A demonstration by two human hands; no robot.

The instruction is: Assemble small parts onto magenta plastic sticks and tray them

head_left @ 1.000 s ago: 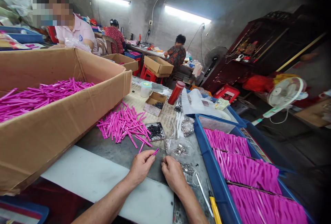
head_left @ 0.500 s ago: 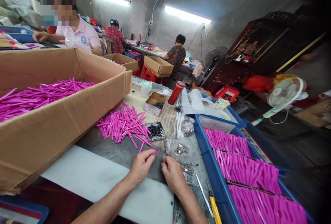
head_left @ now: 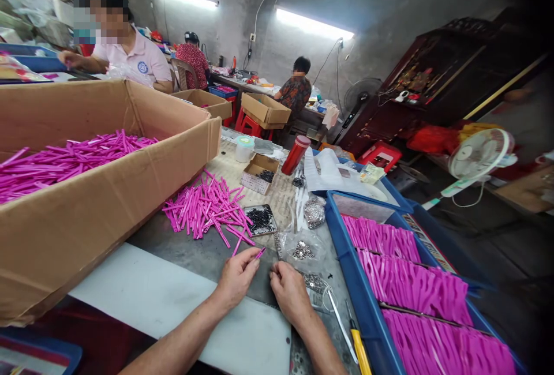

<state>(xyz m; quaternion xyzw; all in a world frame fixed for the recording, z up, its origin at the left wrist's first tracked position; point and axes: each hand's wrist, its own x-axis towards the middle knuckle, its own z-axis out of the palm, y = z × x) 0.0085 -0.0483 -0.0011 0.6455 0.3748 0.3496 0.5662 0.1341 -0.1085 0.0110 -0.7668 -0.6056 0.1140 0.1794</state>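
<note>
One stick [head_left: 260, 253] is pinched in the fingers of our left hand [head_left: 236, 277], nearside of the tray [head_left: 272, 227]. Our right hand [head_left: 289, 289], nearside and right of the tray, has curled fingers (we cannot tell whether they grip anything). The pile [head_left: 201, 207] lies left of the tray. We judge the step as close handwork on one stick; the next move calls for steady fingers.

Slim magenta piece [head_left: 261, 252], pinched in left hand [head_left: 236, 277], exposed end slanting up and right; rest hidden. Probably same kind as magenta strips [head_left: 201, 209] heaped just beyond.
</note>
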